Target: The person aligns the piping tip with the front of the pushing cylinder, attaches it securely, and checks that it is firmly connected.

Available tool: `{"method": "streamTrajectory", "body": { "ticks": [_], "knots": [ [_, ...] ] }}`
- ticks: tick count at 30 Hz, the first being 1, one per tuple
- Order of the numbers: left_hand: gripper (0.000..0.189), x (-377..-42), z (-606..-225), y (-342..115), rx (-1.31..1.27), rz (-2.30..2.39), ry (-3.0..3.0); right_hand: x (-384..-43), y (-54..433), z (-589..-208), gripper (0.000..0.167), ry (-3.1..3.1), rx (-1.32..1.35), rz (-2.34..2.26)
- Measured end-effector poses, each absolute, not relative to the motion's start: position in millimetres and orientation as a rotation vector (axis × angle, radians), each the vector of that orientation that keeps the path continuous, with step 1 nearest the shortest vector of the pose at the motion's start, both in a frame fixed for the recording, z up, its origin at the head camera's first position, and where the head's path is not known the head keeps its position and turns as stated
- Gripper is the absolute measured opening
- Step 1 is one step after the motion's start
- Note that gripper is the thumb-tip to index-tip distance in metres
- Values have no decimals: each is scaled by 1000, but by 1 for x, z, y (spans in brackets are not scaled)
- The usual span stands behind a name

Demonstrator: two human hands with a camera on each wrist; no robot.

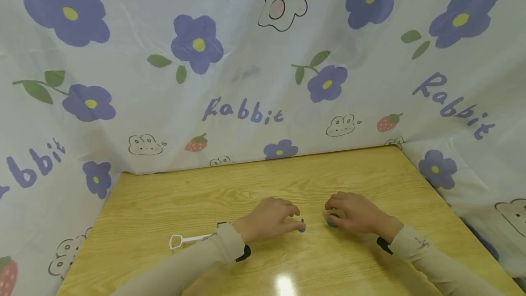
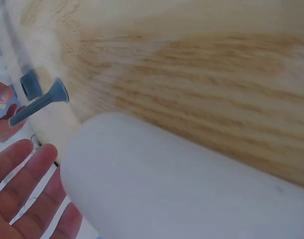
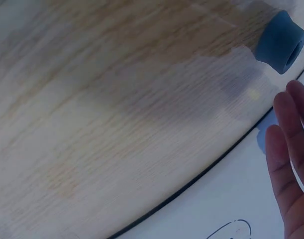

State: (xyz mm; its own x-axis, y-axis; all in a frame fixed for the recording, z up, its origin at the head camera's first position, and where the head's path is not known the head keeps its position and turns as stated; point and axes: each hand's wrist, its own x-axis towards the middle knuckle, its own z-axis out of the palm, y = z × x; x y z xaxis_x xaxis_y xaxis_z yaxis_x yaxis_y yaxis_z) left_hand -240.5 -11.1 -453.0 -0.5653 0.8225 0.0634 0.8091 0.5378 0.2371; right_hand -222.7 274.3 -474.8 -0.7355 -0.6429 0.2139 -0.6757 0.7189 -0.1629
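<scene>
In the head view my left hand [image 1: 273, 218] is over the middle of the table, thumb extended. A small blue piece [image 1: 302, 227] stands by its thumb tip. The left wrist view shows this piece as a thin blue-grey stem [image 2: 40, 104] upright on a flared base, the straight fingers [image 2: 27, 179] spread apart beside it. My right hand [image 1: 355, 214] hovers to the right with fingers loosely bent, its thumb overlapping a dark blue piece [image 1: 332, 221]. Seen from the right wrist, that is a short hollow blue cup [image 3: 280, 42], opening upward, with straight fingers [image 3: 286, 154] apart from it.
Left on the wooden table [image 1: 172, 200] lies a white long-handled tool [image 1: 176, 241] with a loop end. A dark-edged thing [image 1: 223, 224] is partly hidden by the left forearm. White cloth [image 1: 246, 76] with flower prints hangs around the table's back and sides.
</scene>
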Motion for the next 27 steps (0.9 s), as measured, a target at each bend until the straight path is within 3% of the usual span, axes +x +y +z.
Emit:
{"method": "streamTrajectory", "body": {
  "ticks": [10,18,27],
  "knots": [
    [24,-241,-461,3,1417,348,2730,-221,273,-477,29,-2868,1103,285],
    [13,-240,-471,6,1435,359,2712,-219,279,-484,20,-2888,1104,311],
    [5,-243,-463,-1,1359,688,2661,-220,276,-475,20,-2775,1109,425]
  ]
}}
